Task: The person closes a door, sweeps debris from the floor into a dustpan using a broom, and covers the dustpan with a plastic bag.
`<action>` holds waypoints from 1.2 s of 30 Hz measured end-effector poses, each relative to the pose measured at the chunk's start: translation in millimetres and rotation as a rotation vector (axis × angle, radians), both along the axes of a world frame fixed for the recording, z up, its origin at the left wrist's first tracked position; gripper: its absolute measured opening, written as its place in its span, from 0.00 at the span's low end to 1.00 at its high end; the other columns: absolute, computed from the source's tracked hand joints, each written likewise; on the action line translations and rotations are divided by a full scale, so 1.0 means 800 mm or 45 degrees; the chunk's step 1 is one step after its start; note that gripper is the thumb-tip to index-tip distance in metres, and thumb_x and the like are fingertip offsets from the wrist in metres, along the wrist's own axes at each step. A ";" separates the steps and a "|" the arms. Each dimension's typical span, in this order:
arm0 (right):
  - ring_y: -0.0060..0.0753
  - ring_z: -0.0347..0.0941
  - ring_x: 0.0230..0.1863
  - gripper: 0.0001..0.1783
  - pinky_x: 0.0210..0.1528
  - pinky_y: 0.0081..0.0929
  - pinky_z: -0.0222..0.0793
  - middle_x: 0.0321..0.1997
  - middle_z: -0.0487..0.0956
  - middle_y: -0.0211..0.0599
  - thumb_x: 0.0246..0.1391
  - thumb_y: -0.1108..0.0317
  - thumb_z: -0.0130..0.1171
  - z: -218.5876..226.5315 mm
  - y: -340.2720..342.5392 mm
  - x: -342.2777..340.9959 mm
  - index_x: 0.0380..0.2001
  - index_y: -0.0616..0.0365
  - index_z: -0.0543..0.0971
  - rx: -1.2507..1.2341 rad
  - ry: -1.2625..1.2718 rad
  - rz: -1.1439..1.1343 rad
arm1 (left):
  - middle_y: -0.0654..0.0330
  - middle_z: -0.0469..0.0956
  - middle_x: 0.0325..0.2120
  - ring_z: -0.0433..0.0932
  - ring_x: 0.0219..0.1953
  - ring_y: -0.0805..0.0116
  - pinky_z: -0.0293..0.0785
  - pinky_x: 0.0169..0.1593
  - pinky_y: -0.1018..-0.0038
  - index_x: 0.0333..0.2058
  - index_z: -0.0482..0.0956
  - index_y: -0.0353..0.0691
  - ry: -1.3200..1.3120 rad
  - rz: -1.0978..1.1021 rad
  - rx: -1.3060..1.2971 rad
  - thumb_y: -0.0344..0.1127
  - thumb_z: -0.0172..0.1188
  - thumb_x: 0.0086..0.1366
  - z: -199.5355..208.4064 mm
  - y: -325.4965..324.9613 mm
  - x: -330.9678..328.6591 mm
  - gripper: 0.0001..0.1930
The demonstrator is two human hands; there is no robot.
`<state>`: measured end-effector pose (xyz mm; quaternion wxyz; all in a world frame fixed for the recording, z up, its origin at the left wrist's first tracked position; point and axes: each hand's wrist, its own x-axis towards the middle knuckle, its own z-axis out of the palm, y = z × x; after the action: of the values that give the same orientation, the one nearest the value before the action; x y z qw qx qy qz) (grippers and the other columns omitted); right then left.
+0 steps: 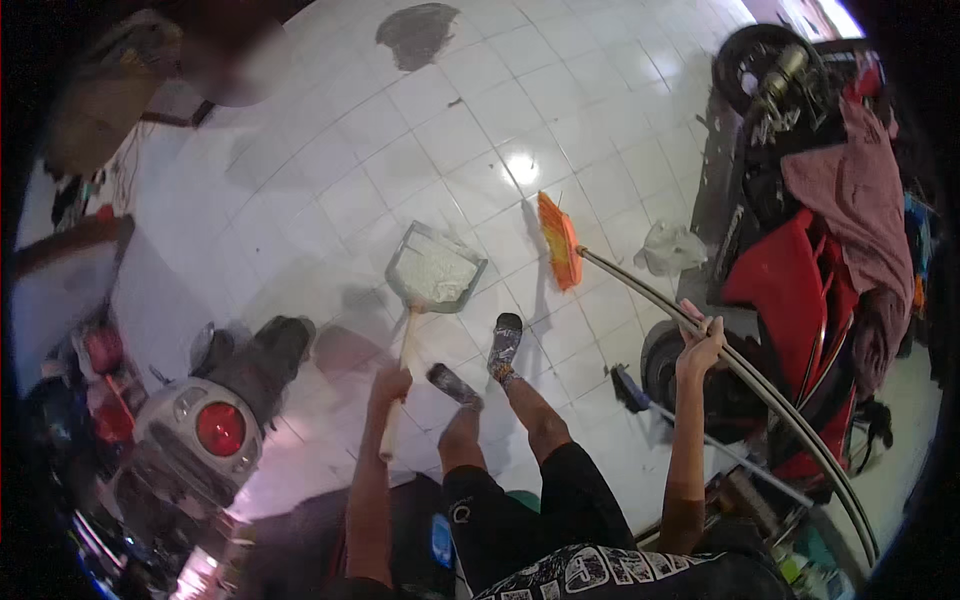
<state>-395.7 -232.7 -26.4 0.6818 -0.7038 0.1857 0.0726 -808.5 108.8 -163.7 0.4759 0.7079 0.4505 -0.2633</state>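
Note:
My left hand (391,384) is closed around the pale handle of a dustpan (437,268). The pan is grey, with a light, whitish inside, and sits on or close to the floor in front of my feet. In my right hand (700,342) is the long metal-coloured handle of a broom (560,243), gripped partway along. Its orange and yellow head is to the right of the dustpan, apart from it, bristles toward the pan. Whether the bristles touch the floor I cannot tell.
White tiles (330,190) cover the floor, with a dark grey patch (418,36) far ahead. A crumpled plastic bag (671,249) lies right of the broom. A red motorcycle (790,270) draped with a mauve cloth (850,180) stands right; a scooter (205,430) stands left. A long-handled tool (630,390) lies near the right wheel.

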 end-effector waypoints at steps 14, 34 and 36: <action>0.38 0.75 0.43 0.25 0.46 0.39 0.68 0.37 0.79 0.51 0.64 0.56 0.34 -0.023 0.116 0.079 0.19 0.58 0.70 0.254 -0.216 0.907 | 0.60 0.68 0.11 0.69 0.10 0.70 0.67 0.13 0.71 0.27 0.72 0.34 -0.116 1.324 -0.341 0.36 0.48 0.62 -0.003 -0.352 -0.088 0.11; 0.24 0.61 0.20 0.27 0.28 0.29 0.62 0.16 0.70 0.33 0.62 0.59 0.40 -0.169 0.448 -0.141 0.17 0.68 0.75 0.231 -1.116 1.890 | 0.52 0.79 0.23 0.80 0.31 0.52 0.76 0.36 0.63 0.19 0.79 0.37 0.110 0.226 0.650 0.32 0.54 0.48 -0.141 -0.359 0.049 0.07; 0.26 0.66 0.22 0.25 0.29 0.29 0.64 0.20 0.76 0.38 0.61 0.59 0.41 -0.167 0.426 -0.173 0.19 0.68 0.74 0.347 -0.884 2.038 | 0.52 0.79 0.23 0.80 0.31 0.53 0.76 0.37 0.64 0.19 0.80 0.38 0.216 0.749 0.694 0.31 0.54 0.48 -0.171 -0.373 0.054 0.07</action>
<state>-534.0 107.9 -160.4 0.5223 -0.5176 -0.5907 0.3320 -765.0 -189.6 -300.1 0.2870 0.6248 0.7247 -0.0445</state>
